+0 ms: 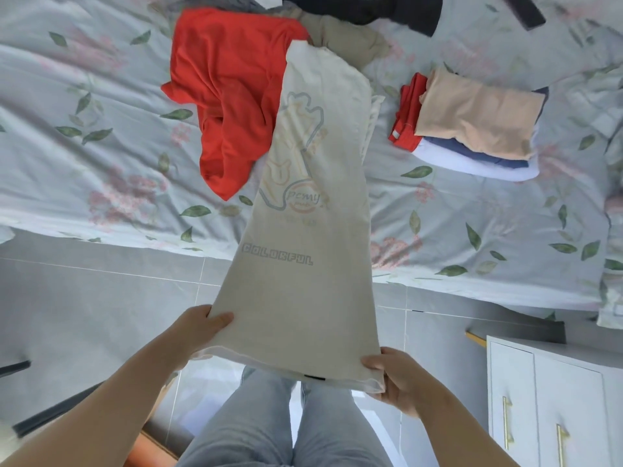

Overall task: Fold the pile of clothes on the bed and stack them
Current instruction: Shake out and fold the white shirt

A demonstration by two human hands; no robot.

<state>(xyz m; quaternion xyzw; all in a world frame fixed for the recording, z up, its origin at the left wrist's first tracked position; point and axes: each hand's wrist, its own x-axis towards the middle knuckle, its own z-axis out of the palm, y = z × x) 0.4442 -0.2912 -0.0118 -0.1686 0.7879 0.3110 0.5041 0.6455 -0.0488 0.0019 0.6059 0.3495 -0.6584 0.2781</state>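
Observation:
A cream white shirt [310, 203], folded lengthwise into a long strip with a faint print showing, stretches from my hands out over the bed. My left hand [202, 326] pinches its near left corner. The near right corner is gripped by my right hand [397, 375]. The strip's far end lies on the unfolded pile: a red garment [229, 92], a khaki one [347, 42] and dark clothes [364, 8] behind. To the right sits a stack of folded clothes [472, 126], with a beige piece on top and red, blue and white pieces under it.
The bed has a pale floral sheet [101, 156] whose near edge hangs over a grey tiled floor [84, 298]. A white cabinet with gold handles [553, 399] stands at the lower right. My legs in light jeans are below the shirt.

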